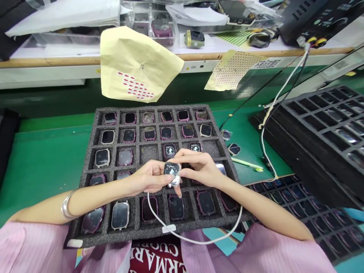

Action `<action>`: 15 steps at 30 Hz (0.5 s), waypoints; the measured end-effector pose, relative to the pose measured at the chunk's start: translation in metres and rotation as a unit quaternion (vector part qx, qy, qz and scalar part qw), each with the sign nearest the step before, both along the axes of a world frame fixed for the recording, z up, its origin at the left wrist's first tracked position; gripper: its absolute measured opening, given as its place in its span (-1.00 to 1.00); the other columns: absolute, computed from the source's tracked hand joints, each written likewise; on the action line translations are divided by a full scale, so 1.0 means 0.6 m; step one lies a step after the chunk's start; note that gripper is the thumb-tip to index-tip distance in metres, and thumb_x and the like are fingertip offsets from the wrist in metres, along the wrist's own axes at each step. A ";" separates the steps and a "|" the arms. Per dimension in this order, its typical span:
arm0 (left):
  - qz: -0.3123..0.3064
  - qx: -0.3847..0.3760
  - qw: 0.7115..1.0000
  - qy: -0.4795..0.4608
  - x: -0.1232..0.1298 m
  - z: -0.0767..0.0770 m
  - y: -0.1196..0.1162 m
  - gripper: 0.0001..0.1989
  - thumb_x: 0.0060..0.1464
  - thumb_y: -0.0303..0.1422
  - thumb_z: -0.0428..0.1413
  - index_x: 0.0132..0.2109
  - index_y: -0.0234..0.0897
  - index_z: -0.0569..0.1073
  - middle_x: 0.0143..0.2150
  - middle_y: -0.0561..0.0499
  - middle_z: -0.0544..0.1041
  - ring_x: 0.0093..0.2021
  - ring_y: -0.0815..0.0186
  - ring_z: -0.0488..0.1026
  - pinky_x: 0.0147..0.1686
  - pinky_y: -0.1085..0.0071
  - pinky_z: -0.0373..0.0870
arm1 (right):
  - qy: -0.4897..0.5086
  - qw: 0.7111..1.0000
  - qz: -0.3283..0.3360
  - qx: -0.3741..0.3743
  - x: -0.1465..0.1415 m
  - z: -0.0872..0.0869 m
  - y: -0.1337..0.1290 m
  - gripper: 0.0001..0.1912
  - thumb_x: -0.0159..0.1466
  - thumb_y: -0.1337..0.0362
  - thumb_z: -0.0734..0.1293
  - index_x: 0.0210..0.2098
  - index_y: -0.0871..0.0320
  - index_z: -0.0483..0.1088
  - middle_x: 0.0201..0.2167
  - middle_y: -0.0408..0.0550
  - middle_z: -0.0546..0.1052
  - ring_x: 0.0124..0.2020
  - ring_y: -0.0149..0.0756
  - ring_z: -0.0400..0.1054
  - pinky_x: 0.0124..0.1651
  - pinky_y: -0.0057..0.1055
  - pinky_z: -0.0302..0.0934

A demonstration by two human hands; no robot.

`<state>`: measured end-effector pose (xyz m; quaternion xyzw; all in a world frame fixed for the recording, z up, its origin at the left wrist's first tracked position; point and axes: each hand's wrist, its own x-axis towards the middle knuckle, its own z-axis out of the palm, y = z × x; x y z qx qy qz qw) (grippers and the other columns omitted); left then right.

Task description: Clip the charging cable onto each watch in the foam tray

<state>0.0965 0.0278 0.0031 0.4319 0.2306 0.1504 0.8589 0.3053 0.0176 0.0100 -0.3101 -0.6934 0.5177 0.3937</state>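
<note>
Between my two hands a smartwatch (171, 169) with a lit face is held over the foam tray (149, 152). My left hand (153, 176) pinches its left side, with a white cable (193, 241) running down from under the fingers and looping to the right. On the watch's right edge, my right hand (197, 167) has its thumb and fingers closed. Many watches, mostly purple-framed, lie in the tray's compartments. Two with lit faces, one (170, 150) and another (195, 147), sit just above my hands. What lies beneath the held watch is mostly hidden.
Stacked foam trays (307, 140) stand at the right, with another watch tray (301, 204) lower down. A loose watch (234, 149) and a green-white stick (247, 163) lie beside the main tray. Yellow sticker sheets (136, 64) hang from the shelf; cables (263, 140) drop at right.
</note>
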 end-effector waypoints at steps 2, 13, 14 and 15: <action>-0.008 -0.046 0.999 -0.013 -0.001 -0.002 0.000 -0.71 0.08 -0.24 0.19 -0.23 -0.45 0.47 -0.45 -0.13 0.56 -0.76 0.65 -0.08 -0.77 0.58 -0.18 | 0.033 0.999 -0.005 -0.041 -0.004 -0.003 0.001 -0.71 0.21 0.16 0.43 -0.10 0.15 0.54 -0.33 -0.04 0.46 -0.30 -0.30 0.38 -0.23 -0.36 0.29; 0.056 0.025 0.997 0.042 0.008 0.007 -0.006 -0.66 0.08 -0.14 0.17 -0.24 -0.40 0.41 -0.48 0.01 0.49 -0.74 0.63 -0.07 -0.77 0.57 -0.16 | -0.015 0.999 -0.019 0.035 -0.006 -0.006 0.001 -0.57 0.20 0.13 0.44 0.02 0.15 0.42 -0.22 0.00 0.41 -0.22 -0.24 0.37 -0.18 -0.29 0.33; 0.072 0.057 0.994 0.066 0.009 0.005 -0.007 -0.64 0.07 -0.13 0.17 -0.21 -0.40 0.41 -0.53 0.08 0.43 -0.73 0.61 -0.05 -0.76 0.57 -0.12 | -0.044 0.997 -0.016 0.069 -0.006 -0.007 0.000 -0.49 0.16 0.14 0.47 0.06 0.14 0.38 -0.18 0.02 0.40 -0.19 -0.22 0.35 -0.14 -0.25 0.33; 0.085 0.083 0.989 0.087 0.010 0.003 -0.007 -0.63 0.06 -0.13 0.18 -0.20 -0.40 0.41 -0.56 0.13 0.37 -0.72 0.59 -0.01 -0.73 0.56 -0.07 | -0.075 0.992 -0.017 0.104 -0.007 -0.007 -0.001 -0.42 0.13 0.16 0.49 0.10 0.14 0.34 -0.15 0.04 0.39 -0.15 -0.19 0.34 -0.10 -0.22 0.32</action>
